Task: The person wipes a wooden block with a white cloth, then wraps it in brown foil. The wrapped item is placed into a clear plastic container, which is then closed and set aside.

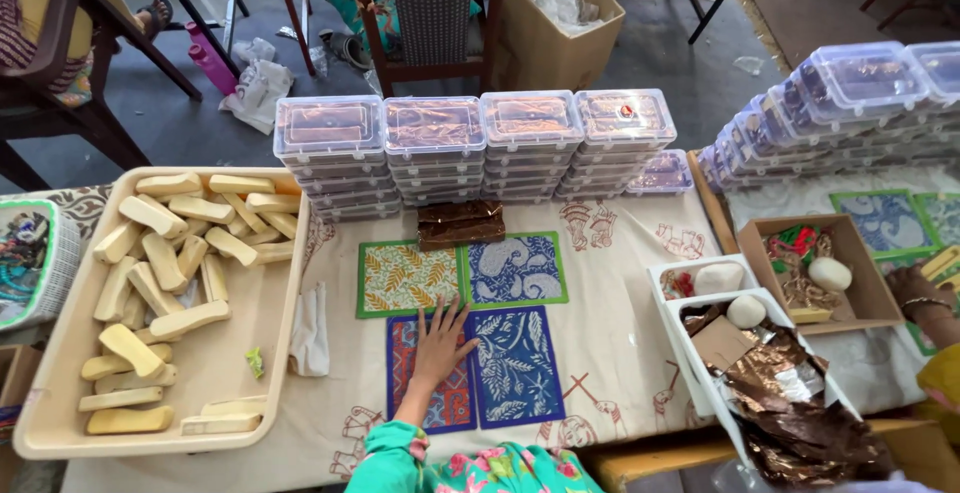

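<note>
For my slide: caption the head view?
Left hand flat on patterned cards, beside a tray of bars.

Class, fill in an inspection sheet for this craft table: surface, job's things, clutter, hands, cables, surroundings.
Surface: printed cream tablecloth.
Job's things: four patterned square cards; brown foil-wrapped block behind them.
Clutter: beige tray of pale yellow bars, stacks of clear lidded plastic boxes, white trays of crumpled brown foil.
Hands: left hand flat, fingers spread, on the cards; right hand not in view; another person's hand at the right edge.
Cables: nothing seen.
Surroundings: wooden chair, cardboard carton.
</note>
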